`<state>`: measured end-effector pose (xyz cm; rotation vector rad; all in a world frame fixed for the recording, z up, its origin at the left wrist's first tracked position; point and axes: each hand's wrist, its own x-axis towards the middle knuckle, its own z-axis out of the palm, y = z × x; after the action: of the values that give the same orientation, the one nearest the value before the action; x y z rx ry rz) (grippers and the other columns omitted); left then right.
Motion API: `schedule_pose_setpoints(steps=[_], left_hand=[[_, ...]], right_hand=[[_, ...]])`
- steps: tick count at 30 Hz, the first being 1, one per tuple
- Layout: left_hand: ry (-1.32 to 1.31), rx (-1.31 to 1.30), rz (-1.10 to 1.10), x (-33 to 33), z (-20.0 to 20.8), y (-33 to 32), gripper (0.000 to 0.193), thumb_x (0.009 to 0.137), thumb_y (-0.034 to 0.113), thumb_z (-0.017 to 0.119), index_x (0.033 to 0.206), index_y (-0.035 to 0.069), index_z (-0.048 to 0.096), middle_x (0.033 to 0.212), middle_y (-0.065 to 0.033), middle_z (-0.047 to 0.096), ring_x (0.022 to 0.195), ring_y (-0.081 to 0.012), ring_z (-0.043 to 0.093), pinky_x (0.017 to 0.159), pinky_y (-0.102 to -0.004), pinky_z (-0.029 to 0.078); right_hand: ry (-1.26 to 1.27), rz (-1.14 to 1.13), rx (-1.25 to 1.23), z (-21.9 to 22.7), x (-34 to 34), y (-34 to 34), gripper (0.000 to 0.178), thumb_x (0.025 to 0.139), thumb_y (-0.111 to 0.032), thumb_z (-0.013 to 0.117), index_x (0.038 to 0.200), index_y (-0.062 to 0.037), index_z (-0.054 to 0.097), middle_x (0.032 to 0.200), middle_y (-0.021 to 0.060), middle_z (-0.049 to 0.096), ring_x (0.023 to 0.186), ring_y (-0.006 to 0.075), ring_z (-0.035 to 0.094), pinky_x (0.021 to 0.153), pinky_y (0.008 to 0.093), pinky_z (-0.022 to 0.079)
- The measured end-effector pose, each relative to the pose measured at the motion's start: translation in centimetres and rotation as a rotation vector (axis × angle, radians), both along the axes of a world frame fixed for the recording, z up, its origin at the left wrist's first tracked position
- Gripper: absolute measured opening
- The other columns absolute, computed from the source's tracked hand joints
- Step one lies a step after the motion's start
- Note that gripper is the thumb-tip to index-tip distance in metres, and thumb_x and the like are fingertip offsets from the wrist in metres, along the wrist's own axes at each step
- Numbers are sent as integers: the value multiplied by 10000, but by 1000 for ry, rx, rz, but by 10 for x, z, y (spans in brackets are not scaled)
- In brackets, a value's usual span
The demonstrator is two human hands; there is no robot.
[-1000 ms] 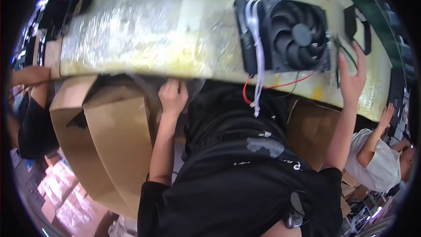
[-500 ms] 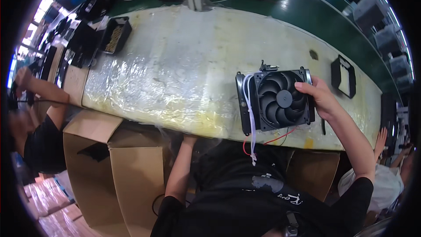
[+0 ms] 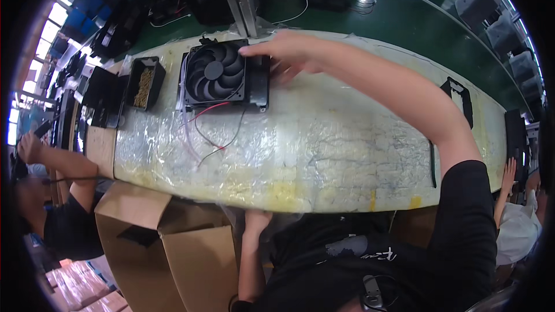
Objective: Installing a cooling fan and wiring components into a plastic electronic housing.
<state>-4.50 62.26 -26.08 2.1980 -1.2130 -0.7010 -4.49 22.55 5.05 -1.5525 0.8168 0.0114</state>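
1. fan (image 3: 214, 70) at the far side of the table (image 3: 335, 156), left of centre, blades up! it sits over a flat black casing (image 3: 259, 89), which probably takes the weight; whether that casing rests fully on the tabletop, this overhead angle can't settle.

2. right hand (image 3: 284, 60) at full stretch across the table, thumb (image 3: 248, 51) on the fan's upper right corner. sensible hold, i'd say: the rim is solid, and the skin stays clear of the blades.

3. those fingers (image 3: 283, 75) are spread away from the thumb, curled by the casing's right edge. clamped or only touching? blurred, cannot tell.

4. left hand (image 3: 257, 219) down at the near edge, just beside the cardboard box (image 3: 199, 266). fingertips out of sight, so together or apart, no telling. perhaps it steadies the body for that long reach.

5. red wire (image 3: 211, 106) and white cable (image 3: 184, 89) trail off toward the near side, which likely keeps them from being pinched underneath.

6. small black bin (image 3: 155, 95) just left of the fan, open side up, its walls presumably there to corral the loose brass-coloured bits (image 3: 143, 86).

7. black frame (image 3: 466, 104) lies over on the right, well apart from everything.
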Motion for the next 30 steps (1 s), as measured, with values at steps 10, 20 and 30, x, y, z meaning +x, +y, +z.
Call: schedule_pose_setpoints(steps=[10, 20, 30], left_hand=[[445, 357, -237, 28, 171, 8, 135, 772, 114, 699, 802, -8, 651, 903, -159, 655, 782, -289, 651, 730, -364, 524], [458, -99, -504, 32, 329, -63, 350, 774, 105, 792, 1070, 22, 626, 1076, -134, 650, 984, -260, 645, 828, -344, 505], [-150, -967, -139, -11, 360, -311, 1348, 548, 409, 942, 1505, -56, 114, 1486, -273, 328, 1354, -345, 412, 1081, -427, 378]], right_hand=[[-230, -556, 109, -72, -67, -323, 568, 842, -483, 716, 1218, -78, 587, 1119, 84, 627, 1032, 224, 584, 955, 376, 448], [-228, -387, 377, -46, -89, -302, 705, 786, -443, 788, 1335, -84, 531, 1319, 101, 587, 1230, 242, 542, 1082, 429, 392], [-530, -433, 113, 81, -222, -101, 378, 879, -243, 710, 1211, -91, 613, 1194, 43, 650, 1106, 183, 610, 969, 410, 480]])
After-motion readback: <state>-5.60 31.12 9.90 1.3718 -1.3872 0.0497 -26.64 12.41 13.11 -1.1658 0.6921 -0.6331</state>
